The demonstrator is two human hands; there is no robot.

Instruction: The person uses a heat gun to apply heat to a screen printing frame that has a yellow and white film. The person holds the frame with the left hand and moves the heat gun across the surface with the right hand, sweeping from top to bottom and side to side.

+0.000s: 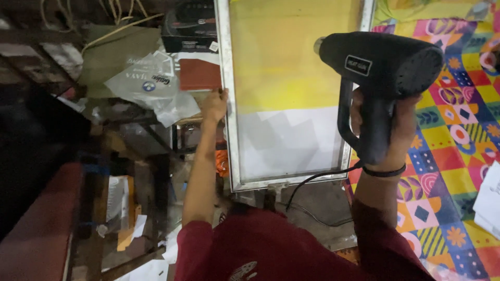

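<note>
Left hand (214, 105) grips the screen frame (227, 104) edge; right hand (388, 127) clasps a black heat gun (380, 65), best swept evenly over the yellow mesh (291, 52).

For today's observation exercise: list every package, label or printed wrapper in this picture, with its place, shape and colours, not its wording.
Label: small black rectangle with a pale border, on the side of the black heat gun held in the right hand.
Plastic bag: crumpled, clear-white with dark print, left of the left hand.
Box: black, with a small white sticker, top centre.
</note>
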